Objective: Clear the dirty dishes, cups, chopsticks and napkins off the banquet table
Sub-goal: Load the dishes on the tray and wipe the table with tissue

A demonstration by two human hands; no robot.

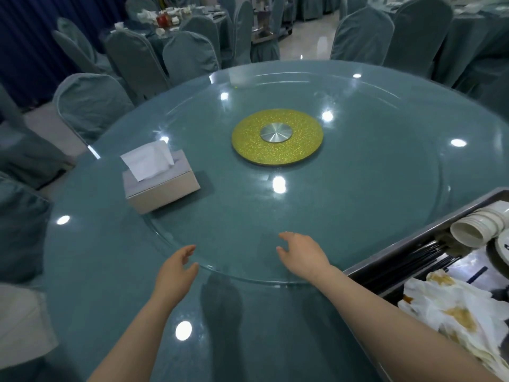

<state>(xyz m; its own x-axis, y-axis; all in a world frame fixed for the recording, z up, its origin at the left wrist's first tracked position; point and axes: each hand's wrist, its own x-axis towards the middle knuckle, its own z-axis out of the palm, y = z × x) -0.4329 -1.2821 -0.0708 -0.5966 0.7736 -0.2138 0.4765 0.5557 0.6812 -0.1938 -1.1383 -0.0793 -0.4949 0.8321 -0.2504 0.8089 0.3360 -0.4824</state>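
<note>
My left hand (176,268) and my right hand (301,253) both reach over the near rim of the glass turntable (358,194) on the round banquet table (91,244), fingers relaxed and holding nothing. A metal tray (407,230) at the right edge holds stacked white cups (479,230), black chopsticks (413,268) and stained, crumpled napkins (451,310). A grey tissue box (162,186) with a white tissue sticking up stands on the turntable's left side.
A gold disc with a silver hub (276,136) marks the turntable's centre. Covered chairs (91,103) ring the table's far side. Another table (165,20) with dirty dishes stands at the back left.
</note>
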